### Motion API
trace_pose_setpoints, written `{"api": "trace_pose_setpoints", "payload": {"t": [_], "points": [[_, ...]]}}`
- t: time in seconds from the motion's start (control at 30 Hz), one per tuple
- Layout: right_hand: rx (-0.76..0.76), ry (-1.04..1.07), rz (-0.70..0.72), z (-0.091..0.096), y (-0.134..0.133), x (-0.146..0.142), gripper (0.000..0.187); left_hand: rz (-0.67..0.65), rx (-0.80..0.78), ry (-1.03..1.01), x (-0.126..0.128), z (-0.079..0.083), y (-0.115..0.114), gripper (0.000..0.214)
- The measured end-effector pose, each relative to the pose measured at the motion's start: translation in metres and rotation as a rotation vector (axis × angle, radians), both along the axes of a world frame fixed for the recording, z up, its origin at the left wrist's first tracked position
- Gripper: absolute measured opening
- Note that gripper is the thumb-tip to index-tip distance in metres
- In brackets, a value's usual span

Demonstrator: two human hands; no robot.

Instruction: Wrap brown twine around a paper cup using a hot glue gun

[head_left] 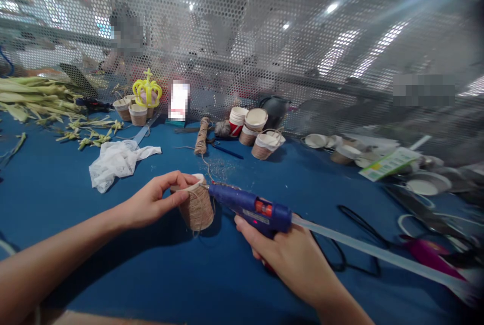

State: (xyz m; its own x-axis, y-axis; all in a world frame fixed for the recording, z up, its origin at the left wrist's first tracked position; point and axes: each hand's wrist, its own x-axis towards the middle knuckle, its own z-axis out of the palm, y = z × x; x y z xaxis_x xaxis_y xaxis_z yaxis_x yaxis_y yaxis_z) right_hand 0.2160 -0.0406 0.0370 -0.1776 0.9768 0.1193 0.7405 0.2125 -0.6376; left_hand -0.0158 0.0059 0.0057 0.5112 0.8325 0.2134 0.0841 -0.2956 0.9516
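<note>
My left hand (153, 201) is closed on a paper cup wrapped in brown twine (196, 206), fingers pinching its rim and side, just above the blue table (113, 264). My right hand (291, 257) grips a blue hot glue gun (251, 206) with a clear glue stick (378, 254) sticking out behind. The gun's nozzle touches the cup's upper edge. A loose strand of twine runs from the cup back to a twine spool (201, 136).
Behind stand more twine-wrapped cups (260, 146), stacked paper cups (237, 119), a yellow crown ornament (147, 90), white mesh cloth (117, 161), green leaves (38, 98) at left, scissors (427, 249) and paper lids (351, 151) at right. A perforated metal screen (264, 38) backs the table; a person sits beyond it.
</note>
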Motion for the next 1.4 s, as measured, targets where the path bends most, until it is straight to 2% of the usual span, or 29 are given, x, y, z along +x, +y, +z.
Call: {"api": "trace_pose_setpoints", "payload": {"t": [0.13, 0.3, 0.43, 0.57, 0.87, 1.4], "points": [[-0.072, 0.082, 0.013, 0.004, -0.003, -0.004, 0.024, -0.012, -0.023, -0.028, 0.001, 0.001, 0.0, 0.019], [-0.125, 0.09, -0.09, 0.005, -0.002, -0.002, 0.028, -0.008, -0.005, -0.024, 0.001, 0.002, 0.0, 0.022], [-0.167, 0.083, -0.045, 0.008, 0.003, 0.003, 0.03, -0.025, 0.01, -0.009, 0.0, 0.001, 0.001, 0.024], [-0.19, 0.095, -0.058, 0.01, 0.005, 0.003, 0.03, -0.046, 0.016, -0.01, -0.002, 0.0, 0.001, 0.023], [-0.177, 0.114, -0.035, 0.012, 0.005, 0.002, 0.029, -0.055, 0.022, -0.015, -0.001, -0.002, 0.002, 0.02], [-0.17, 0.105, -0.087, 0.013, -0.006, -0.006, 0.028, -0.043, -0.005, -0.027, -0.003, -0.005, 0.001, 0.014]]}}
